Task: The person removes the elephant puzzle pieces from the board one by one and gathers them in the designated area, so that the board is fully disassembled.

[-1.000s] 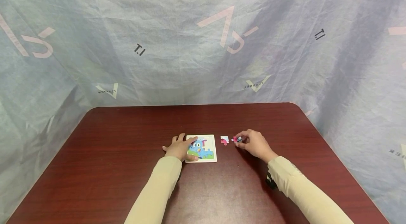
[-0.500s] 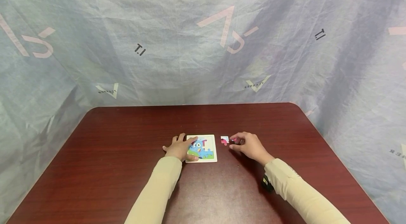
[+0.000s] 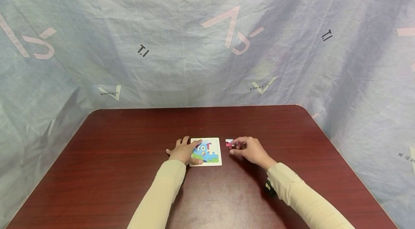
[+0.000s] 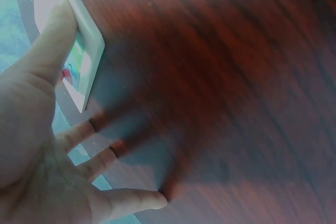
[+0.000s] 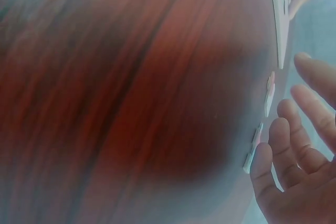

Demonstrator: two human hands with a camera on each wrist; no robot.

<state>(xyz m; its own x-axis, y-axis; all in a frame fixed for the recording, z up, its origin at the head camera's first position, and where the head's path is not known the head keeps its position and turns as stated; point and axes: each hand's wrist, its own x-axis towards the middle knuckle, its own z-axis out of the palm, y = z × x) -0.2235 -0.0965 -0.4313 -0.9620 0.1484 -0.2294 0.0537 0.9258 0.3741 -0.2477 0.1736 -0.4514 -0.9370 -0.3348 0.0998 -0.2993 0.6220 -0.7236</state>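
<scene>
The right hand (image 3: 253,151) has moved left, off the far piece (image 5: 254,148) and across to the near piece (image 3: 228,142); the left hand (image 3: 181,152) and the board (image 3: 219,152) have stayed put. The step looks like choosing and reaching for a piece of the puzzle, whose picture has a gap at its upper right. The next move seems to call for a thumb-and-finger pinch on the near piece, then a lift over to that gap. The right hand is loosely bent and grasps nothing; whether a fingertip touches the near piece, I cannot tell. Both pieces lie on the counter (image 3: 129,139), right of the board. The left hand is spread, its thumb and forefinger resting on the board, gripping nothing.
</scene>
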